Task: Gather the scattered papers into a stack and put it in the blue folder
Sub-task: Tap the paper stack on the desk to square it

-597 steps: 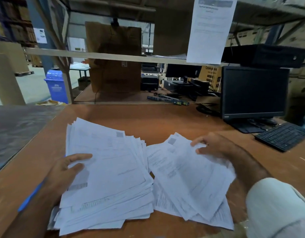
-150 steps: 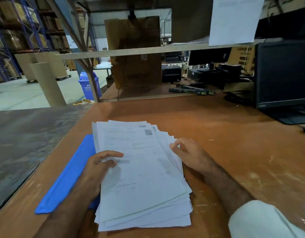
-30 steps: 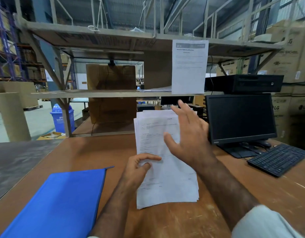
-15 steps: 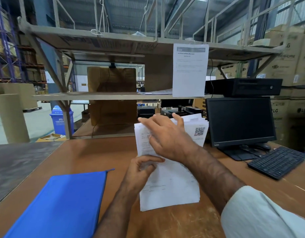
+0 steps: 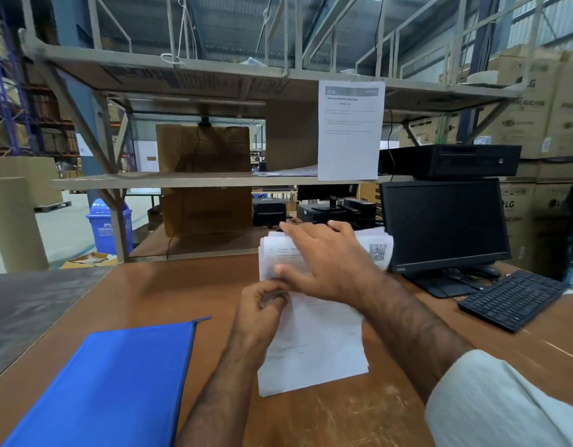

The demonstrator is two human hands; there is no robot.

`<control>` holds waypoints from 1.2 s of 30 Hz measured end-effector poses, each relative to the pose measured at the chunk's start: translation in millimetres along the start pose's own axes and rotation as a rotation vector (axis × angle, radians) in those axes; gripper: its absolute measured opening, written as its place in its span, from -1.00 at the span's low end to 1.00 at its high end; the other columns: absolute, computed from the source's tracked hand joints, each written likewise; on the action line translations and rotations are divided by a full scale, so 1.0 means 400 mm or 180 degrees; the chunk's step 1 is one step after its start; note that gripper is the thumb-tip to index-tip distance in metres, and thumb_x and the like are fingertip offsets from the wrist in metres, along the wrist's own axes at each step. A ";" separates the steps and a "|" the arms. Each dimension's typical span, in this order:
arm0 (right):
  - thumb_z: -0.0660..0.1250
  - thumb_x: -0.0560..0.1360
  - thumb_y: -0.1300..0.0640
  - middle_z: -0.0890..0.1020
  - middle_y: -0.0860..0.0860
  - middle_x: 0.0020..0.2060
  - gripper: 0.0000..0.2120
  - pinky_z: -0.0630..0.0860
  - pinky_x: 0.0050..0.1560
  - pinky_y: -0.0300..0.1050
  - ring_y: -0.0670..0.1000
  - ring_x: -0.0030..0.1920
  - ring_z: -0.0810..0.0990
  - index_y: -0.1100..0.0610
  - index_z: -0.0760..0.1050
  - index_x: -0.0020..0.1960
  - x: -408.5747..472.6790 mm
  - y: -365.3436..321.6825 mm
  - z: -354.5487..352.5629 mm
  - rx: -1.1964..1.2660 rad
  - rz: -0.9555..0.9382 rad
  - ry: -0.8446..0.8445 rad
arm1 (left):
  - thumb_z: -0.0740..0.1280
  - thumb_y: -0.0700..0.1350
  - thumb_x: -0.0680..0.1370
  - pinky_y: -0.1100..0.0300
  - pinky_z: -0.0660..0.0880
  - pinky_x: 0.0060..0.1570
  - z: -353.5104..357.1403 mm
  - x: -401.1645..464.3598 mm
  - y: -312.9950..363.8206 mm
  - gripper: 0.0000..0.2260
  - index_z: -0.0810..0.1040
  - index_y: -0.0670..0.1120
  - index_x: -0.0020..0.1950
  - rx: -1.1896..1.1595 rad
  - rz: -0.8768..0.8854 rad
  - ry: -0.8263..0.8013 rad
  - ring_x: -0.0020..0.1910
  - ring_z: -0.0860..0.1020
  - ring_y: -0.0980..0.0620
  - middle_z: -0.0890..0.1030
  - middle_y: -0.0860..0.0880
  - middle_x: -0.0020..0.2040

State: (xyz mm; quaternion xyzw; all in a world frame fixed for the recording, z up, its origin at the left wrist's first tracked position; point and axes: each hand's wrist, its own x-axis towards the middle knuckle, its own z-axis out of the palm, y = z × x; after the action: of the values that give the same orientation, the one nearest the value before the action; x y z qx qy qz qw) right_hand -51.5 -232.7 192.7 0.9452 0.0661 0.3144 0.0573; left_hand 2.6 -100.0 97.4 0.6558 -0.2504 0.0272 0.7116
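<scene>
A stack of white printed papers (image 5: 314, 346) stands upright on its bottom edge on the brown table (image 5: 169, 291), in the middle of the view. My left hand (image 5: 262, 301) pinches the stack's left edge about halfway up. My right hand (image 5: 324, 262) lies flat across the upper part of the stack, fingers spread and pointing left along its top edge. A QR code shows on the sheet's top right corner. The blue folder (image 5: 117, 379) lies closed and flat on the table to the left of the stack, apart from both hands.
A black monitor (image 5: 443, 224) and a black keyboard (image 5: 511, 301) stand on the table to the right. A metal shelf frame (image 5: 195, 180) with a hanging notice sheet (image 5: 349, 130) crosses behind. Cardboard boxes fill the right background. A grey surface (image 5: 30, 301) adjoins the table's left edge.
The scattered papers became one stack, which I lifted upright off the folder. In the last second my right hand slid from the stack's right side down across its top.
</scene>
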 end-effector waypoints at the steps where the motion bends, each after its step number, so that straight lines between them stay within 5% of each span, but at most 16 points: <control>1: 0.11 0.50 -0.32 0.52 -0.10 0.36 -0.33 0.12 0.45 0.20 -0.02 0.37 0.43 -0.08 0.24 0.54 -0.007 0.018 -0.008 -0.0041 0.0081 -0.0115 | 0.27 -0.42 0.59 -0.01 0.63 0.14 0.001 -0.003 0.003 -0.57 0.78 0.02 -0.17 0.0024 0.0017 -0.0046 0.03 0.67 0.13 0.73 0.19 -0.05; 5: 0.14 0.21 -0.32 0.52 -0.12 0.35 -0.14 0.26 0.38 0.16 0.00 0.34 0.45 -0.16 0.29 0.52 -0.043 0.150 -0.025 0.0475 0.0928 0.0244 | 0.28 -0.46 0.58 0.01 0.60 0.23 -0.002 -0.001 0.010 -0.58 0.78 -0.01 -0.13 -0.0144 0.0104 0.0094 0.05 0.63 0.29 0.71 0.27 0.00; 8: 0.42 0.21 -0.10 0.48 -0.02 0.43 -0.04 0.38 0.41 0.23 0.06 0.41 0.45 -0.08 0.20 0.57 -0.098 0.247 0.042 0.2416 0.2082 0.0554 | 0.31 -0.44 0.58 0.01 0.62 0.21 -0.015 0.013 0.015 -0.67 0.77 -0.07 -0.09 -0.0341 0.0074 0.0197 0.10 0.64 0.21 0.70 0.31 0.02; 10: 0.48 0.35 0.23 0.57 0.07 0.35 -0.23 0.51 0.33 0.17 0.10 0.32 0.57 0.05 0.27 0.50 -0.135 0.252 0.129 0.3653 0.2315 0.0097 | 0.31 -0.43 0.59 0.03 0.63 0.19 -0.017 0.023 0.015 -0.68 0.77 -0.09 -0.07 -0.0376 0.0066 0.0188 0.16 0.61 0.15 0.69 0.33 0.03; 12: 0.46 0.42 0.39 0.65 0.10 0.25 -0.38 0.57 0.26 0.14 0.10 0.20 0.67 0.11 0.37 0.41 -0.173 0.228 0.215 0.4093 0.2254 -0.0333 | 0.31 -0.42 0.59 0.08 0.64 0.16 -0.014 0.031 0.007 -0.68 0.77 -0.08 -0.08 -0.0367 0.0093 0.0186 0.19 0.60 0.14 0.69 0.30 0.04; 15: 0.54 0.41 0.23 0.66 -0.01 0.22 -0.30 0.59 0.23 0.20 0.06 0.19 0.67 0.04 0.29 0.44 -0.200 0.191 0.294 0.4257 0.2303 0.0077 | 0.32 -0.39 0.59 0.12 0.64 0.14 -0.022 0.037 -0.015 -0.66 0.77 0.00 -0.08 -0.0074 0.0073 0.0183 0.20 0.56 0.15 0.62 0.33 0.12; 19: 0.39 0.52 0.28 0.56 -0.11 0.20 -0.14 0.54 0.06 -0.18 -0.13 0.14 0.61 -0.16 -0.06 0.56 -0.206 0.135 0.304 0.3493 0.2240 0.0697 | 0.29 -0.44 0.55 0.04 0.59 0.24 -0.046 0.035 -0.082 -0.56 0.75 0.08 -0.02 0.0362 -0.0157 0.0000 0.26 0.51 0.16 0.56 0.30 0.22; 22: 0.29 0.45 0.43 0.50 -0.10 0.25 -0.31 0.53 0.13 -0.24 -0.11 0.24 0.56 -0.12 0.18 0.39 -0.232 0.106 0.310 0.3160 0.1886 0.1332 | 0.22 -0.47 0.54 0.08 0.60 0.22 -0.035 0.036 -0.109 -0.52 0.74 0.07 -0.04 0.0410 -0.0116 0.0142 0.30 0.53 0.08 0.60 0.23 0.22; 26: 0.18 0.38 0.46 0.57 -0.04 0.11 -0.50 0.54 0.08 -0.30 -0.06 0.19 0.56 -0.10 0.57 0.00 -0.245 0.121 0.320 0.2992 0.1887 0.0962 | 0.17 -0.45 0.57 0.23 0.64 0.05 0.001 0.036 -0.094 -0.53 0.73 0.03 -0.01 0.0417 -0.0127 0.0203 0.20 0.56 0.14 0.59 0.24 0.18; 29: 0.14 0.32 0.44 0.60 -0.04 0.10 -0.50 0.60 0.14 -0.03 -0.05 0.16 0.58 -0.06 0.63 -0.04 -0.218 0.152 0.309 0.3168 0.1959 0.1043 | 0.15 -0.47 0.53 0.40 0.58 -0.02 0.015 0.039 -0.078 -0.50 0.74 0.03 -0.03 0.0369 0.0130 0.0147 0.20 0.55 0.21 0.62 0.22 0.20; 32: 0.12 0.26 0.38 0.63 0.00 0.11 -0.52 0.59 0.20 0.03 -0.03 0.18 0.60 -0.01 0.66 -0.07 -0.187 0.176 0.297 0.3385 0.1922 0.1200 | 0.15 -0.48 0.44 0.32 0.53 0.22 0.020 0.059 -0.073 -0.47 0.75 0.05 -0.02 0.0577 0.0471 0.0236 0.28 0.53 0.20 0.65 0.14 0.22; 36: 0.14 0.35 0.51 0.64 0.03 0.18 -0.49 0.63 0.16 0.13 0.09 0.25 0.59 0.04 0.72 -0.10 -0.217 0.183 0.344 0.3763 0.1977 0.0483 | 0.16 -0.48 0.45 0.17 0.57 0.25 0.013 0.044 -0.108 -0.43 0.76 0.11 0.01 0.0595 0.0070 0.0051 0.24 0.51 0.26 0.59 0.34 0.16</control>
State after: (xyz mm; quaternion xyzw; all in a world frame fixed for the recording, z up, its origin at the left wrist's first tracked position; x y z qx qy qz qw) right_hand -31.1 -328.0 43.2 0.7680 -0.0440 0.2928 -0.5679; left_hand 32.1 -116.0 64.5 0.7164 -0.2483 0.0635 0.6489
